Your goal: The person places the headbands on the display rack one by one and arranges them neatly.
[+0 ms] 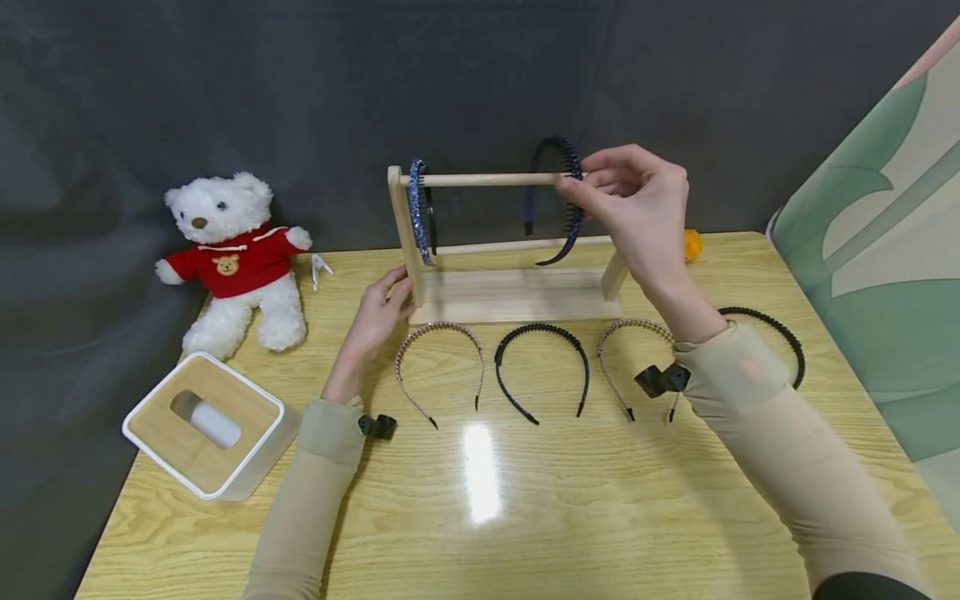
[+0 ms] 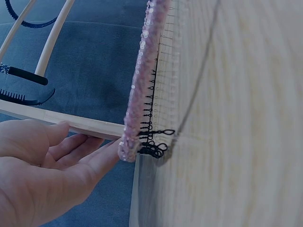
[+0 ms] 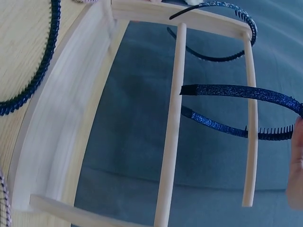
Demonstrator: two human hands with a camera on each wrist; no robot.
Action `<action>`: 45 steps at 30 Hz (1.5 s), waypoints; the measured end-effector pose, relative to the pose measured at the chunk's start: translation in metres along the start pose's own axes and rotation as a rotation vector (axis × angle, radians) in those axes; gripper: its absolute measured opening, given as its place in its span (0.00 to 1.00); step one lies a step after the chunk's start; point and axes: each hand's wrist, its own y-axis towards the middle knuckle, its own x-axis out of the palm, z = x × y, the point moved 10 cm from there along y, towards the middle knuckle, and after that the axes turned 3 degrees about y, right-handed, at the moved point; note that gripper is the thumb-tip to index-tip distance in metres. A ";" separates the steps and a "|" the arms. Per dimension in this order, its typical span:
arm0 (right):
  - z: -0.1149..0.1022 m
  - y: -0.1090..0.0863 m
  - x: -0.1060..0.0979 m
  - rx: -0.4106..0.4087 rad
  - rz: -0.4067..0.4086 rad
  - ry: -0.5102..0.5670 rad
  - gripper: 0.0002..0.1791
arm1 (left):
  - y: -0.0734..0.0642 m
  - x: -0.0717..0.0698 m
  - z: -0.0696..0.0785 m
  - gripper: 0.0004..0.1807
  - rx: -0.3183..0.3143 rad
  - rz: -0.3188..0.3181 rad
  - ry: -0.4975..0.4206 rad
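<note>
My left hand (image 1: 382, 308) grips the left post of a wooden rack (image 1: 517, 296) near its base. In the left wrist view, the thumb lies along the post with fingers under it. With my right hand (image 1: 637, 196) I pinch a dark blue glittery headband (image 3: 227, 90) that straddles the upper rod (image 3: 252, 161) towards its right end. That rod's end looks free in the right wrist view. A silver-blue headband (image 1: 418, 212) hangs at the rod's left end. Before the rack lie a pink headband (image 1: 438, 325), a black headband (image 1: 540, 327) and another pinkish headband (image 1: 633, 323), partly behind my right forearm.
One more dark headband (image 1: 783, 333) lies at the right. A white bear (image 1: 217, 208) in a red sweater sits at the left, near a small white clip (image 1: 318, 268). In front stands a white box (image 1: 255, 471) with a wooden lid. Something orange (image 1: 692, 245) shows behind my right wrist.
</note>
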 end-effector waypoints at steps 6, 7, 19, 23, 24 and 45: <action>0.000 -0.002 0.017 0.001 -0.028 -0.041 0.13 | -0.001 -0.001 0.000 0.27 0.000 0.001 0.003; 0.000 -0.002 0.020 0.001 -0.032 -0.048 0.13 | -0.001 -0.001 -0.001 0.27 0.001 0.001 0.003; 0.006 -0.004 0.048 0.017 -0.076 -0.033 0.15 | 0.000 0.000 -0.001 0.27 -0.003 -0.001 0.007; 0.008 -0.005 0.056 0.011 -0.093 -0.013 0.14 | 0.000 0.000 0.000 0.27 -0.007 0.003 0.005; 0.008 -0.005 0.058 0.008 -0.094 -0.013 0.14 | 0.000 0.000 0.000 0.27 -0.008 0.003 0.003; 0.012 0.002 0.101 -0.016 -0.112 -0.001 0.15 | 0.001 -0.001 -0.003 0.27 -0.006 0.011 0.015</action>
